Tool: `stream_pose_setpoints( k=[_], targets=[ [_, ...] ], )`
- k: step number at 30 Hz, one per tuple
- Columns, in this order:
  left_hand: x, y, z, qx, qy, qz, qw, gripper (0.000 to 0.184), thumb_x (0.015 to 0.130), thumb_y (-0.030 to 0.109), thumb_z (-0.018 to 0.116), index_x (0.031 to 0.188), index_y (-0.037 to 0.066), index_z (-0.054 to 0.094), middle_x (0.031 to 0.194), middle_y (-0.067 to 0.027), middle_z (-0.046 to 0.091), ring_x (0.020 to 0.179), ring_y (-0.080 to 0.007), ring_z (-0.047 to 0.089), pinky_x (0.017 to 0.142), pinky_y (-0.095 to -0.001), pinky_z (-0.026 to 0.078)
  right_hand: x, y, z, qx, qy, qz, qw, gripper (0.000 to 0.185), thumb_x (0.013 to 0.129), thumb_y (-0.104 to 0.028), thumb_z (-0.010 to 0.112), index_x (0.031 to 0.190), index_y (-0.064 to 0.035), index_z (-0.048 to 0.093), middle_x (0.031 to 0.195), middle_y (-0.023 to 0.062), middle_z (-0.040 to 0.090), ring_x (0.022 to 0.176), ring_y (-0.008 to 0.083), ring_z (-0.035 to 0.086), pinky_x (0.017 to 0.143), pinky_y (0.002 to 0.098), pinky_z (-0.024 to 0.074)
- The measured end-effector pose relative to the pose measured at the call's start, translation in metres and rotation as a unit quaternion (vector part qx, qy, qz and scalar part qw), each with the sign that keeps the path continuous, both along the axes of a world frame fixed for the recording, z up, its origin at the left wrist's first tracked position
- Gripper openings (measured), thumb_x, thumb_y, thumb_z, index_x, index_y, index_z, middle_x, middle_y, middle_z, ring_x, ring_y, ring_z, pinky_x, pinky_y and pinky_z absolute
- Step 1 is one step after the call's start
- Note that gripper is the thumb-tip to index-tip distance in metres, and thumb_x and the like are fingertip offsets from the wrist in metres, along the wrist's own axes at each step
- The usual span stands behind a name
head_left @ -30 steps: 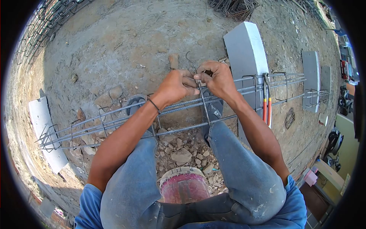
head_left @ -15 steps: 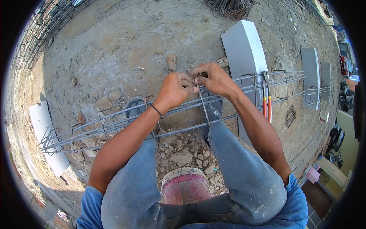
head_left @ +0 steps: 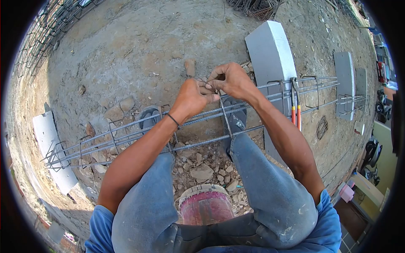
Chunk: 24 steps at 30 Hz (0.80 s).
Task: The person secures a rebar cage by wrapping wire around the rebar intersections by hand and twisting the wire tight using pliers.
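Observation:
A long rebar cage (head_left: 198,146) lies across in front of my knees, with square stirrups along its bars. Both hands meet at its far side, by the top of a stirrup (head_left: 226,116). My left hand (head_left: 192,99) is closed, thumb against fingers, at the far bar. My right hand (head_left: 234,82) pinches beside it, slightly higher. A thin tie wire (head_left: 203,79) shows between the fingertips; its ends are hidden. Pincers (head_left: 295,103) with red and yellow handles hang over the bars to the right of my right hand.
Grey block (head_left: 274,55) and white block (head_left: 54,147) stand under the cage's right and left parts. Below me is a reddish bucket (head_left: 206,206), with rubble (head_left: 201,173) before it. Wire bundles (head_left: 257,8) lie at the back, more cages (head_left: 42,40) at upper left.
My right hand has shifted slightly up and to the left, its fingers curling more. The left hand stays nearly in place. Less of the wire shows above the fingers.

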<state>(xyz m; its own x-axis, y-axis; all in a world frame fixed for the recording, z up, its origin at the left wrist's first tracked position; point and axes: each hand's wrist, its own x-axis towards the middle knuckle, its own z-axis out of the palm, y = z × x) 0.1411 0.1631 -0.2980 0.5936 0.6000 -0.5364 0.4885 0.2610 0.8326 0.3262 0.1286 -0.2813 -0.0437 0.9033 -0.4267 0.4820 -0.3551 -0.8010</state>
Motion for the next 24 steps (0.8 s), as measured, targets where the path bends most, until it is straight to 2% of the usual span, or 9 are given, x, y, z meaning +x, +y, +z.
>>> stream_pose_setpoints(
  k=[4,8,10,16,17,18,21,22,24],
  targets=[
    [0.000,0.001,-0.002,-0.006,-0.012,0.003,1.000,0.029,0.080,0.014,0.087,0.101,-0.004,0.077,0.098,-0.0180,0.080,0.089,-0.0214,0.074,0.082,-0.0365,0.056,0.004,0.003,-0.005,0.067,-0.051,0.054,0.995,0.006,0.084,-0.003,0.073,0.087,0.0020,0.075,0.074,0.0068,0.071,0.068,0.0155,0.065,0.066,0.0353,0.0532],
    [0.001,0.001,0.004,-0.015,-0.003,-0.006,1.000,0.030,0.084,0.014,0.084,0.105,-0.005,0.076,0.097,-0.0164,0.079,0.089,-0.0213,0.073,0.083,-0.0362,0.055,0.016,-0.009,-0.021,0.018,-0.004,-0.031,0.999,0.009,0.085,-0.003,0.069,0.082,0.0049,0.067,0.076,0.0135,0.072,0.068,0.0161,0.069,0.062,0.0323,0.0550],
    [0.003,0.000,0.000,0.013,-0.002,-0.033,0.999,0.035,0.088,0.014,0.082,0.116,-0.004,0.072,0.094,-0.0091,0.076,0.083,-0.0148,0.067,0.076,-0.0319,0.053,0.017,-0.011,-0.021,-0.010,0.022,-0.076,0.997,0.010,0.085,-0.003,0.069,0.080,0.0048,0.064,0.076,0.0151,0.073,0.068,0.0163,0.069,0.060,0.0310,0.0553],
    [0.000,0.005,-0.017,-0.030,-0.098,-0.062,0.993,0.033,0.091,0.018,0.080,0.119,0.001,0.072,0.098,-0.0045,0.074,0.085,-0.0115,0.067,0.078,-0.0308,0.053,0.004,-0.021,0.004,0.031,-0.011,-0.135,0.990,0.016,0.082,-0.010,0.074,0.077,0.0035,0.066,0.070,0.0191,0.070,0.064,0.0292,0.071,0.063,0.0417,0.0546],
    [-0.003,0.006,-0.019,-0.030,-0.099,-0.062,0.993,0.033,0.091,0.018,0.080,0.119,0.001,0.072,0.098,-0.0045,0.074,0.085,-0.0115,0.067,0.078,-0.0308,0.053,0.000,-0.022,0.011,0.065,-0.082,-0.107,0.989,0.015,0.083,-0.010,0.073,0.079,0.0028,0.066,0.071,0.0210,0.069,0.067,0.0342,0.071,0.065,0.0448,0.0541],
    [-0.004,0.007,-0.014,-0.014,-0.096,-0.086,0.992,0.034,0.090,0.020,0.082,0.118,0.001,0.072,0.098,-0.0045,0.075,0.085,-0.0116,0.067,0.078,-0.0315,0.054,-0.004,-0.023,0.014,0.097,-0.153,-0.079,0.980,0.014,0.084,-0.010,0.072,0.081,0.0020,0.066,0.072,0.0229,0.068,0.070,0.0391,0.070,0.067,0.0478,0.0536],
    [-0.003,0.002,-0.008,0.051,-0.075,-0.101,0.991,0.037,0.088,0.022,0.085,0.116,0.001,0.072,0.096,-0.0053,0.075,0.084,-0.0116,0.068,0.077,-0.0324,0.055,-0.013,-0.022,0.015,0.139,-0.147,-0.071,0.977,0.012,0.085,-0.010,0.069,0.083,0.0009,0.065,0.076,0.0254,0.067,0.076,0.0466,0.068,0.070,0.0523,0.0522],
    [-0.002,0.000,-0.006,0.101,-0.057,-0.091,0.989,0.039,0.085,0.022,0.086,0.115,0.001,0.072,0.095,-0.0062,0.076,0.083,-0.0117,0.068,0.076,-0.0325,0.055,-0.012,-0.021,0.013,0.140,-0.147,-0.072,0.977,0.012,0.085,-0.010,0.069,0.083,0.0009,0.065,0.076,0.0254,0.067,0.076,0.0466,0.068,0.070,0.0523,0.0522],
    [0.000,-0.004,-0.001,0.115,-0.040,-0.088,0.989,0.041,0.083,0.023,0.087,0.114,0.001,0.072,0.091,-0.0076,0.076,0.080,-0.0123,0.068,0.074,-0.0330,0.055,-0.010,-0.021,0.005,0.191,-0.153,-0.042,0.969,0.014,0.087,-0.009,0.071,0.083,0.0018,0.062,0.070,0.0210,0.064,0.066,0.0363,0.065,0.063,0.0452,0.0484]
  ],
)
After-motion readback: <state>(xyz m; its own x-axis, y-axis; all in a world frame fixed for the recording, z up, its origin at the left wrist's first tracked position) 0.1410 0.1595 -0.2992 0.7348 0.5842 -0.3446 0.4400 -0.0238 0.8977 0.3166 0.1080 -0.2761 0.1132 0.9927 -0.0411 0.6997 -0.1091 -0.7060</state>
